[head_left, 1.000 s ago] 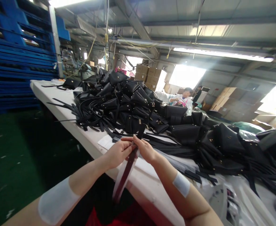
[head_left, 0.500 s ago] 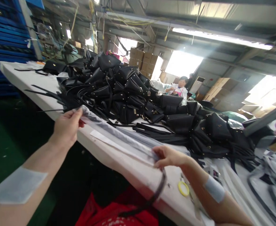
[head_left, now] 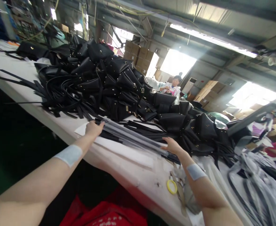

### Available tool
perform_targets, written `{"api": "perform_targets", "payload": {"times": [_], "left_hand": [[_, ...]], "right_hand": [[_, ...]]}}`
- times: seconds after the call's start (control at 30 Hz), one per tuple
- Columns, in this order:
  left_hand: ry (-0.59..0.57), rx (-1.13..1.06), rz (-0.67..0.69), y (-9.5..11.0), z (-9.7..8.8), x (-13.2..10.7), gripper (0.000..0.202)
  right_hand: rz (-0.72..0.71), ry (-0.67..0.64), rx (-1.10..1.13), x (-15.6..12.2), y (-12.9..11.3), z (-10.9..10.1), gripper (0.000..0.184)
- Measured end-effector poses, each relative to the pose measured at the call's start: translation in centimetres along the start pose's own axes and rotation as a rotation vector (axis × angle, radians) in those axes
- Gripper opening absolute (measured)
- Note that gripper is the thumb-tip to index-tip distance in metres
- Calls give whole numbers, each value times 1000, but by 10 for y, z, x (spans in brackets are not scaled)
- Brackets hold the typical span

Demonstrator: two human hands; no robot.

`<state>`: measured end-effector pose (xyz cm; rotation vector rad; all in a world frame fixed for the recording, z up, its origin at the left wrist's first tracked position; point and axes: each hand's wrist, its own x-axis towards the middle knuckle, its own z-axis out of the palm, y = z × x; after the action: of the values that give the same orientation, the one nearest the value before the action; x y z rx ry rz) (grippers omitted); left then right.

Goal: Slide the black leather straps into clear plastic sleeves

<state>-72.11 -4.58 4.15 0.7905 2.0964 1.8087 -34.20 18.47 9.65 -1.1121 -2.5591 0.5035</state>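
Note:
A long clear plastic sleeve (head_left: 133, 133) with a dark strap inside is stretched low over the table. My left hand (head_left: 94, 128) pinches its left end. My right hand (head_left: 173, 146) is at the sleeve's right end, thumb and fingers around its edge; the exact grip is partly blurred. Under and beside the sleeve lie black straps (head_left: 110, 135), some also in plastic. Just in front of it is a white strip (head_left: 126, 152) on the table. Behind my hands spreads a big heap of black leather bags (head_left: 119, 83).
The white-covered table (head_left: 119, 169) runs diagonally. Near its front edge are a yellow tape ring (head_left: 171, 187) and scissors (head_left: 180, 191). More plastic-sleeved straps (head_left: 251, 185) lie at right. Loose black straps (head_left: 64, 94) cover the left. A person (head_left: 172, 88) sits beyond, near cardboard boxes (head_left: 142, 59).
Both hands have moved forward over the table with the plastic sleeve, my left hand also rightward. The dark strap that hung below my right hand no longer shows there. The view has turned slightly right.

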Motion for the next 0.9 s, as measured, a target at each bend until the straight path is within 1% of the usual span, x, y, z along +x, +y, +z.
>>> {"api": "perform_targets", "payload": {"times": [0.03,0.07,0.13,0.2,0.23,0.3,0.37,0.43,0.5,0.57,0.63,0.7,0.77,0.8,0.83,0.9], "left_hand": [[-78,91,69,-7,10,-13,10],[-183,179,154,-13,21,-28,13],[-448,321,334,-22,46,-63,11],[-665,438,485,-25,72,-97,15],[-742,491,547,-25,86,-112,20],[-845,584,643,-24,112,-134,30],[-910,658,713,-22,135,-148,28],[-946,712,756,-20,152,-155,24],[-960,744,770,-18,161,-158,25],[-955,754,757,-16,164,-157,26],[-932,742,728,-14,160,-155,26],[-902,696,703,-11,150,-154,25],[-861,638,688,-7,137,-154,26],[-831,576,648,-4,129,-156,27],[-798,488,572,-2,120,-158,29],[-743,240,321,3,102,-165,33]], "right_hand": [[20,35,33,-3,5,12,56],[42,75,75,-6,9,22,53],[79,145,178,-17,11,40,48],[99,181,283,-31,8,54,47],[105,186,332,-38,6,59,46],[112,187,416,-53,1,66,45],[124,198,476,-67,-2,69,42],[142,220,513,-81,-1,68,40],[166,242,530,-93,2,67,38],[197,244,552,-103,5,68,36],[222,223,576,-113,7,73,34],[240,198,591,-122,6,80,32],[242,188,583,-130,1,88,32],[227,178,586,-132,-5,92,36],[195,157,599,-135,-12,95,42],[85,59,655,-137,-31,103,59]]}}
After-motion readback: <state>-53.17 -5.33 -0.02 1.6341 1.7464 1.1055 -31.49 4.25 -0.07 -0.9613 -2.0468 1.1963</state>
